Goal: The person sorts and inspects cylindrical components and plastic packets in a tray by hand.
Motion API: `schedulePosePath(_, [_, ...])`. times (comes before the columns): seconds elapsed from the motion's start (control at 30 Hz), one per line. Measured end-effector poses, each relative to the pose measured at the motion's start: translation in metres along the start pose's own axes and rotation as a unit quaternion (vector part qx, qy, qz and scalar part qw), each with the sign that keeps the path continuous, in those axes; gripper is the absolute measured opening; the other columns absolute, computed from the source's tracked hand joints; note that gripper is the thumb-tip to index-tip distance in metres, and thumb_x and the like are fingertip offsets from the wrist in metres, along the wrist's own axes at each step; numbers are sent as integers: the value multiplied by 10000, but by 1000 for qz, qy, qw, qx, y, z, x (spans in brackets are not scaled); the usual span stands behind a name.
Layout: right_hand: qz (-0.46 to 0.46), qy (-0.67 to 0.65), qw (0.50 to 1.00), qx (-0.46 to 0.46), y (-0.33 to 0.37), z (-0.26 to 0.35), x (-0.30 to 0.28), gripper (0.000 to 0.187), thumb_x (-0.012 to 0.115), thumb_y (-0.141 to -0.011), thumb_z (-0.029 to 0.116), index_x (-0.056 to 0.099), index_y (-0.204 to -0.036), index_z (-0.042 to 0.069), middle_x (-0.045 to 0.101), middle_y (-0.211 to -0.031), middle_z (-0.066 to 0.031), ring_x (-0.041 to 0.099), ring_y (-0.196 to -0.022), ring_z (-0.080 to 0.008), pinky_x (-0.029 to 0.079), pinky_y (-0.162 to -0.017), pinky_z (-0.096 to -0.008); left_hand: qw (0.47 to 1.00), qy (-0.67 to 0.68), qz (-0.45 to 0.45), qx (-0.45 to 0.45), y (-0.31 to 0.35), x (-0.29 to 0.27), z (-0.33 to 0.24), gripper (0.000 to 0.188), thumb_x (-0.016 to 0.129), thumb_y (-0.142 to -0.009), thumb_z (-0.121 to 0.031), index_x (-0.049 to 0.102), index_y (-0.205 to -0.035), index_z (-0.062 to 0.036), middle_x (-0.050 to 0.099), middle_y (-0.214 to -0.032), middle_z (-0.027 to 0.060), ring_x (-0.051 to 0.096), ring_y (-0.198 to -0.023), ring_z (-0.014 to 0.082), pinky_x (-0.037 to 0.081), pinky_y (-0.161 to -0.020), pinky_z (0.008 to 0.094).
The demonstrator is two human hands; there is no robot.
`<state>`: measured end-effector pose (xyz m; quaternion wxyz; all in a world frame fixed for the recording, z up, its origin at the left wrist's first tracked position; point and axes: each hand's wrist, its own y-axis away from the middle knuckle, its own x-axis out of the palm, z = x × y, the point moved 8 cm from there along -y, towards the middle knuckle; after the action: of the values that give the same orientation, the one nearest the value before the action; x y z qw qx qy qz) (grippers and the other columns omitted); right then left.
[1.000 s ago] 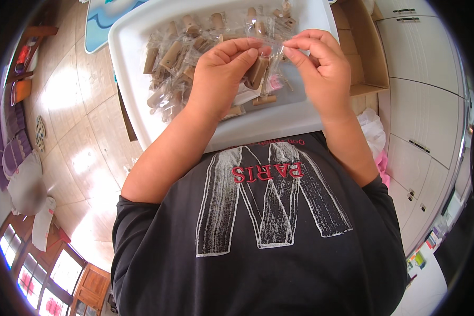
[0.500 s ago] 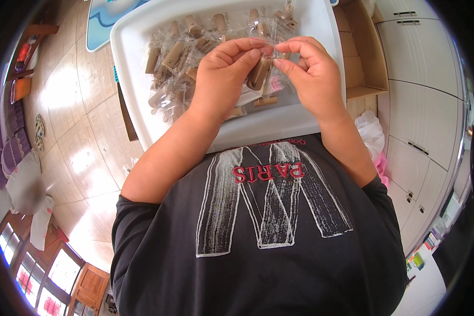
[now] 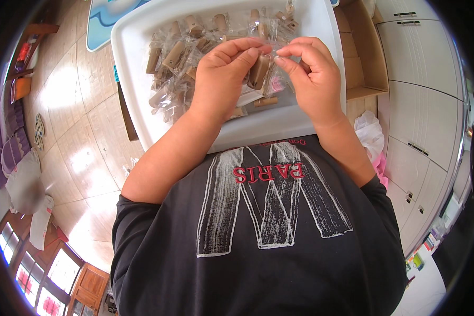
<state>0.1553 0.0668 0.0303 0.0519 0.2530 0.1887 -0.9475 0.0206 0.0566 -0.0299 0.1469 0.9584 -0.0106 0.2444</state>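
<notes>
Over a white plastic tray, my left hand pinches a small clear plastic bag between thumb and fingers. A brown, block-like piece hangs inside or against this bag, just below my left fingertips; which of the two I cannot tell. My right hand faces it from the right, thumb and forefinger brought together at the bag's upper edge. Behind and left of my hands, several similar brown pieces in clear bags lie heaped in the tray. One brown piece rests nearer the tray's front.
An open cardboard box stands against the tray's right side, beside white cabinets. A white plastic bag sits below the box. Tiled floor stretches to the left, and a blue-patterned surface shows beyond the tray.
My right thumb and forefinger have shifted slightly to the right, away from the brown piece. The left hand keeps its hold, almost unmoved.
</notes>
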Motion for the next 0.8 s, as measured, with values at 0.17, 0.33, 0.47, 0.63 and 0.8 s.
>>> schedulePosePath(0.17, [9,-81,996,34,1,-7,3,63,643,-753,13,611,-807,25,534,-845,-38,480,-544,-101,394,-484,-228,1000,9,-12,-20,0,-4,4,183,501,-890,-81,582,-1030,7,640,-975,73,587,-818,94,467,-666,210])
schedulePosePath(0.33, [67,-32,997,35,-4,-15,8,68,654,-752,53,622,-805,23,549,-863,-49,527,-605,-128,421,-534,-233,999,34,-14,-21,1,-3,6,172,528,-871,-80,600,-990,21,644,-899,62,565,-745,67,444,-641,193])
schedulePosePath(0.47, [8,20,1000,2,-9,2,0,86,672,-738,98,646,-797,41,565,-874,-47,565,-680,-151,445,-587,-244,999,28,-19,-29,2,-3,5,176,537,-867,-78,602,-995,24,640,-887,50,560,-740,65,436,-630,190])
schedulePosePath(0.63, [-20,34,997,-69,-14,14,11,80,670,-736,114,653,-784,52,576,-850,-43,575,-684,-175,459,-588,-264,999,-21,-13,-29,4,0,4,194,556,-858,-68,602,-1018,30,627,-846,23,550,-729,60,434,-630,181])
schedulePosePath(0.8, [-15,71,994,-78,-18,10,16,56,654,-740,99,640,-762,49,581,-806,-56,578,-687,-211,468,-589,-284,999,-29,20,-7,2,4,7,182,549,-865,-70,616,-1010,18,630,-840,20,542,-722,54,431,-619,182])
